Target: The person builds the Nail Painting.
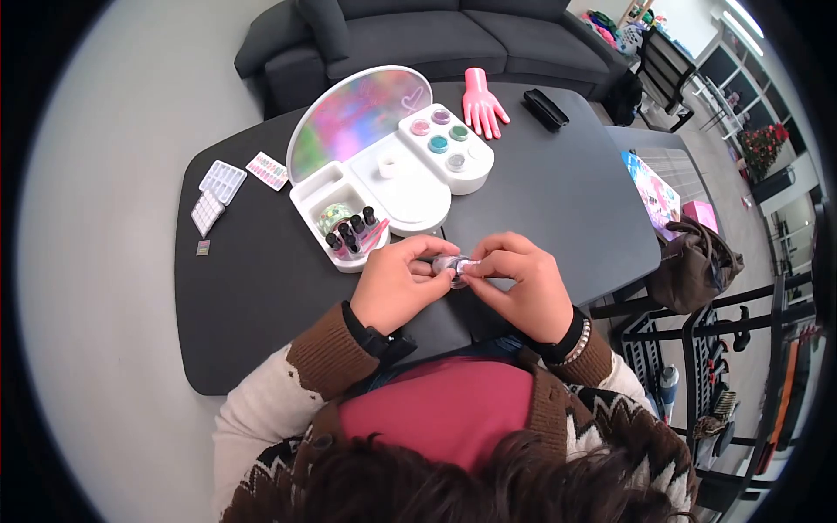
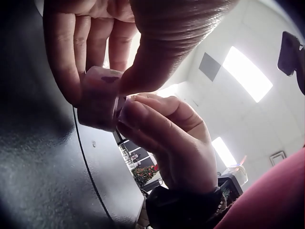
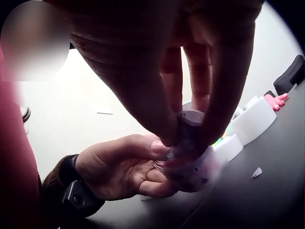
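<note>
Close to the table's near edge, my left hand (image 1: 392, 283) grips a small round translucent roll (image 1: 446, 262) with purple marks, thumb on one side and fingers on the other. A dark heart-like mark shows on its side in the left wrist view. My right hand (image 1: 525, 283) pinches a thin, curled, clear piece (image 3: 193, 116) at the roll's edge between thumb and fingers. Both hands meet in front of the white nail kit (image 1: 410, 207), whose lid stands up. Fingers hide part of the roll.
The kit holds dark-capped polish bottles (image 1: 349, 237), a green patterned roll (image 1: 334, 215), pink sticks (image 1: 376, 234) and several glitter pots (image 1: 438, 144). Behind stand a pink model hand (image 1: 481, 105) and a black case (image 1: 546, 110). White trays (image 1: 223, 181) and a nail card (image 1: 268, 171) lie left.
</note>
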